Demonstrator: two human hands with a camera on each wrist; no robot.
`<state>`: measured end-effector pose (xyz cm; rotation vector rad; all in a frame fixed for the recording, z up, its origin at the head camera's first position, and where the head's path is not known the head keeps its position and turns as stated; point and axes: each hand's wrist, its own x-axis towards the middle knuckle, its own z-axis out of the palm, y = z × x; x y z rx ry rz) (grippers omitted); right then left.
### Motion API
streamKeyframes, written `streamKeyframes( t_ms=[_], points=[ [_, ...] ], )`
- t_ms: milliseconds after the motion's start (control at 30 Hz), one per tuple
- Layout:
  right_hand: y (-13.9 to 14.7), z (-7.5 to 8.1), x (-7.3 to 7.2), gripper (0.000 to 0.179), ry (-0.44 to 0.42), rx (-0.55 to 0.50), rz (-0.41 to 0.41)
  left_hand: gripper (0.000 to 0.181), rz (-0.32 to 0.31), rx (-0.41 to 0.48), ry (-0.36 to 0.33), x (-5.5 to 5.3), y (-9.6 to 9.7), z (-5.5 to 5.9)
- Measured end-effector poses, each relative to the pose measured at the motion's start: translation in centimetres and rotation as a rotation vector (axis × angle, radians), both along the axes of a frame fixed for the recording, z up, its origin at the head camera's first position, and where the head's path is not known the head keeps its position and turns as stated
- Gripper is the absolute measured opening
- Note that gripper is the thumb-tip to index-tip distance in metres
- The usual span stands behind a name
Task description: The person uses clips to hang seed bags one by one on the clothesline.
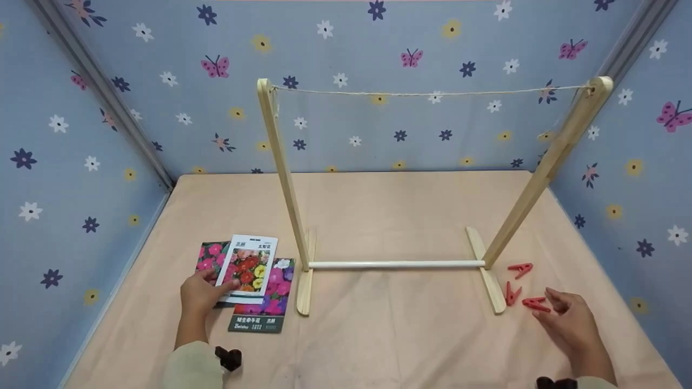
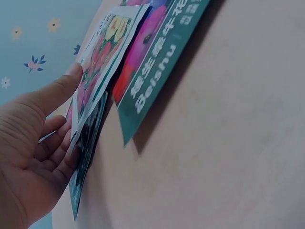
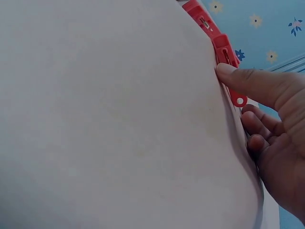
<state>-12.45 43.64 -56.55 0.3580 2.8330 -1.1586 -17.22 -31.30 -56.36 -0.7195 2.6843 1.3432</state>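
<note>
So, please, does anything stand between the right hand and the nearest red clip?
Nothing visible does. The right hand has its thumb right at the nearest clip. The other two clips lie on the clip's far side from the hand, near the stand's foot, not in between.

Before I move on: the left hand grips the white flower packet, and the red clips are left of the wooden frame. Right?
Not quite: the red clips are right of the wooden frame, as the head view shows. The left hand does grip the white flower packet.
</note>
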Motion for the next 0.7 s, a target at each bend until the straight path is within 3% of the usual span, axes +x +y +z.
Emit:
streamKeyframes(
  t_ms=[200, 500, 700],
  points=[
    [-0.1, -0.2, 0.1, 0.061, 0.018, 0.044, -0.007, 0.085, 0.006, -0.050, 0.002, -0.1, 0.6, -0.5],
    [0.0, -0.7, 0.3, 0.058, 0.070, 0.079, -0.058, 0.076, 0.055, 0.001, 0.098, 0.5, 1.0, -1.3],
    [0.1, -0.8, 0.5, 0.054, 0.077, 0.046, -0.089, 0.068, 0.087, 0.037, 0.135, 0.8, 0.8, -1.5]
  ],
)
